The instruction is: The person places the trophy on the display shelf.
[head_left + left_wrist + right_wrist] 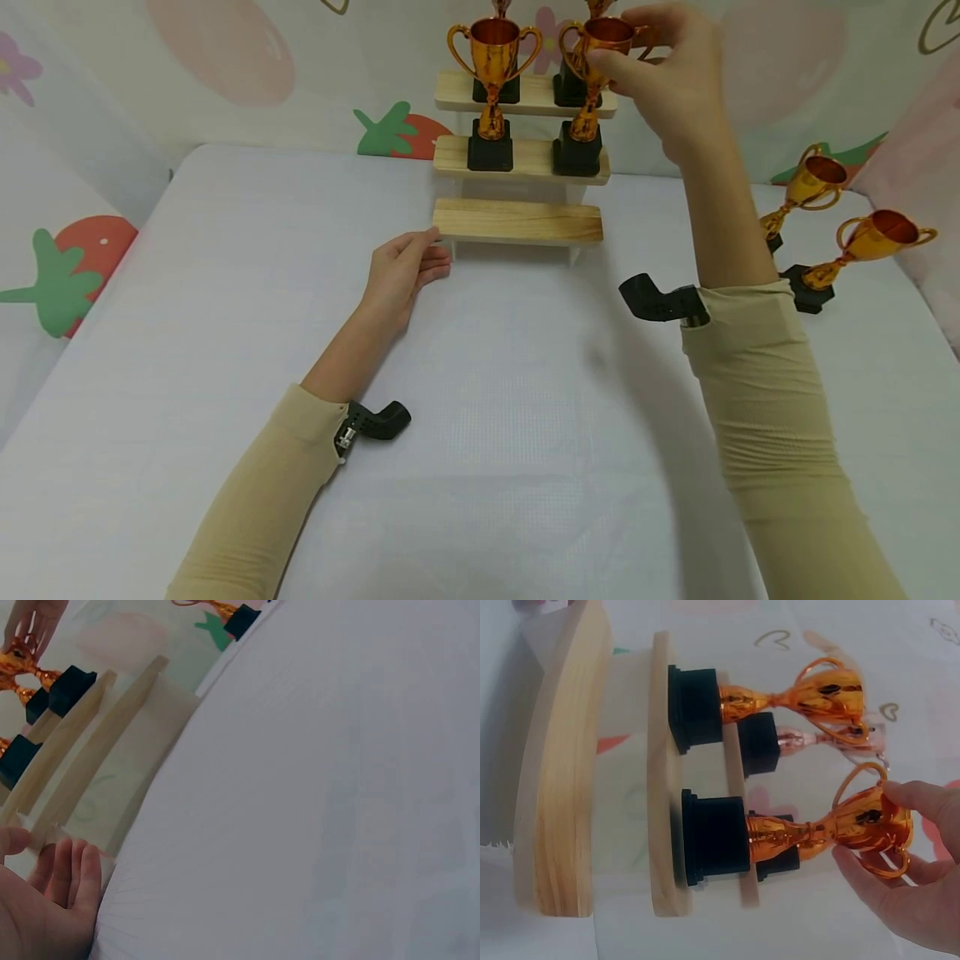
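Observation:
A tiered wooden display stand (517, 221) stands at the back of the table. My right hand (682, 83) grips the cup of the right-hand gold trophy (585, 125), whose black base is on the middle tier. In the right wrist view, thumb and fingers close around that cup near its handles, and the base meets the shelf board. Another gold trophy (492, 54) stands upright to its left on the same tier. With my left hand (397, 279) I hold the left end of the lowest tier, thumb above and fingers below in the left wrist view.
Two more gold trophies, one nearer (873, 237) and one farther (813, 183), are on the table at the right. Further trophies stand on the top tier, including a pinkish one (855, 739). A patterned backdrop (322, 75) hangs behind the stand.

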Demonstrator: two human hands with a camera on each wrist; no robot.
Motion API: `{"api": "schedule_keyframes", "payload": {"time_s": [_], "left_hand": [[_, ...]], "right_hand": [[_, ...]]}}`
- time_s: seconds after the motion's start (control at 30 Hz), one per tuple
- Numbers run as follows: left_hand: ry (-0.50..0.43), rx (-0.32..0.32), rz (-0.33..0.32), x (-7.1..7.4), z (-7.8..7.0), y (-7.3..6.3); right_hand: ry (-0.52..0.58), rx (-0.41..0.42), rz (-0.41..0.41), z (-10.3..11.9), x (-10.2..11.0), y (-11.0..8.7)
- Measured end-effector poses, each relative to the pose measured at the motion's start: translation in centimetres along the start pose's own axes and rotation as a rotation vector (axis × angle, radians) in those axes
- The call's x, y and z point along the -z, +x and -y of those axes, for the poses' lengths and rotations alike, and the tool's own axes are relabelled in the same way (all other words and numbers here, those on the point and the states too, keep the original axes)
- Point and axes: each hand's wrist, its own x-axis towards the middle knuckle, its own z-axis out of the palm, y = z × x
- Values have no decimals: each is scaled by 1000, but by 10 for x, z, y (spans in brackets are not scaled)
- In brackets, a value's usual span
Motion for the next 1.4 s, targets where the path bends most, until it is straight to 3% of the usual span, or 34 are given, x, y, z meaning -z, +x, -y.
{"api": "schedule_keyframes", "payload": {"time_s": [1.4], "left_hand": [[16,-10,7,0,0,0]], "right_hand": [[-52,-32,18,-4,0,-2]]}}
